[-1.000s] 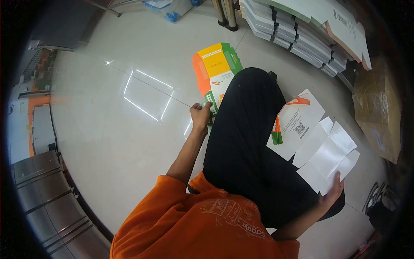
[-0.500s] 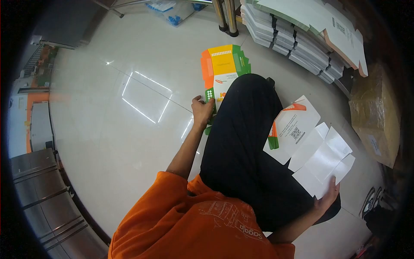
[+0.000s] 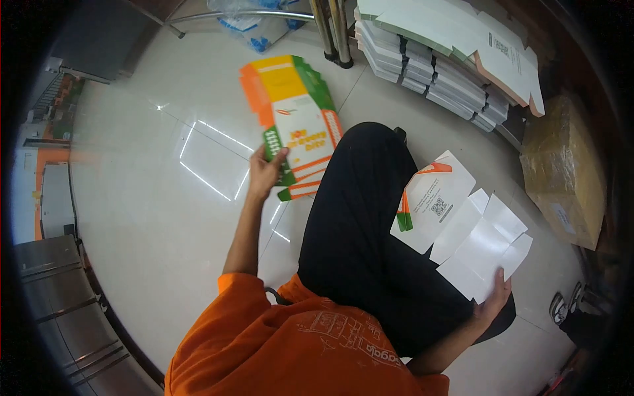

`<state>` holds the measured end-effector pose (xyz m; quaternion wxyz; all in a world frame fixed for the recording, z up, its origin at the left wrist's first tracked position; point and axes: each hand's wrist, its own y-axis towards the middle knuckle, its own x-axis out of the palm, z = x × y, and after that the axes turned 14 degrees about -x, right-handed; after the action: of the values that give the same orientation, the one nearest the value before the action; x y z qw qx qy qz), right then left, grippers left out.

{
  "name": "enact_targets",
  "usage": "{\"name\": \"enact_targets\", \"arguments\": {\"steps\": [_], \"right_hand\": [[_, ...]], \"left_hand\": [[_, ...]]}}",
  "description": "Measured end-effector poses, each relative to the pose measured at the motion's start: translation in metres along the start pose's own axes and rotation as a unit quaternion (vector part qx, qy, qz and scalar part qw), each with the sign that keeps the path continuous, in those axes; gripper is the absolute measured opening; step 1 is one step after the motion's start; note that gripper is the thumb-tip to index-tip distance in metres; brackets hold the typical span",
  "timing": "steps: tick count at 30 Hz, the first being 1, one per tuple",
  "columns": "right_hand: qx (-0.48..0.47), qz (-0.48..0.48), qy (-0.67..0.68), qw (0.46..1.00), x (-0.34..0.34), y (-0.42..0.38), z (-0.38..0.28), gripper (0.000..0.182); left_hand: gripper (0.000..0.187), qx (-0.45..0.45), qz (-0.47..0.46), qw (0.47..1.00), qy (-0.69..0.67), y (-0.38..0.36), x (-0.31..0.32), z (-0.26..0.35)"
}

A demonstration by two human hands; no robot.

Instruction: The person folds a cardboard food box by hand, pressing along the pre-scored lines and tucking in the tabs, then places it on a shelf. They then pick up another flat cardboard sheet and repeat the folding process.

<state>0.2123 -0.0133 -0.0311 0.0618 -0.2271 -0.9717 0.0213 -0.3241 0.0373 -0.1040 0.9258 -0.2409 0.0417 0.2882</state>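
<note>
My left hand (image 3: 265, 173) is closed on the green left edge of an unfolded printed box blank (image 3: 305, 125), thumb on top. The blank has yellow, orange, green and white panels, and my knee covers part of its right side. At the right, my right hand (image 3: 494, 296) grips the lower edge of a second box blank (image 3: 456, 221), with the fingers partly hidden beneath it. This one lies across my leg, its plain white flaps (image 3: 482, 244) creased and partly raised. A QR code and orange and green print show on its upper panel.
A tall stack of flat box blanks (image 3: 449, 76) stands at the upper right, beside a taped brown carton (image 3: 561, 171). Metal legs (image 3: 333, 33) and a plastic bag with blue items (image 3: 257, 30) are at the top. Steel seats (image 3: 59, 290) line the left side.
My left hand has moved left with the colourful blank, bringing more of its printed face out from behind my knee. My right hand and its blank keep their place while the view shifts slightly.
</note>
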Motion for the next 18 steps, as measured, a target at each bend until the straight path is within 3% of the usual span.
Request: {"name": "enact_targets", "arguments": {"steps": [4, 8, 13, 16, 18], "right_hand": [[0.0, 0.012, -0.004, 1.0, -0.003, 0.0, 0.002, 0.042], [-0.009, -0.002, 0.011, 1.0, -0.006, 0.0, 0.003, 0.042], [-0.027, -0.001, 0.05, 0.998, -0.003, -0.006, -0.003, 0.04], [-0.034, 0.019, 0.063, 0.997, -0.007, -0.01, -0.002, 0.039], [-0.039, 0.018, 0.067, 0.997, -0.01, -0.012, -0.004, 0.037]], "left_hand": [[0.024, 0.1, 0.066, 0.993, 0.003, -0.028, -0.047, 0.052], [0.032, 0.179, 0.019, 0.977, -0.117, -0.071, -0.067, 0.102], [0.053, 0.197, -0.102, 0.959, -0.178, -0.112, -0.051, 0.117], [0.051, 0.171, -0.155, 0.958, -0.17, -0.117, -0.028, 0.091], [0.042, 0.139, -0.141, 0.978, -0.07, -0.122, -0.015, 0.084]]}}
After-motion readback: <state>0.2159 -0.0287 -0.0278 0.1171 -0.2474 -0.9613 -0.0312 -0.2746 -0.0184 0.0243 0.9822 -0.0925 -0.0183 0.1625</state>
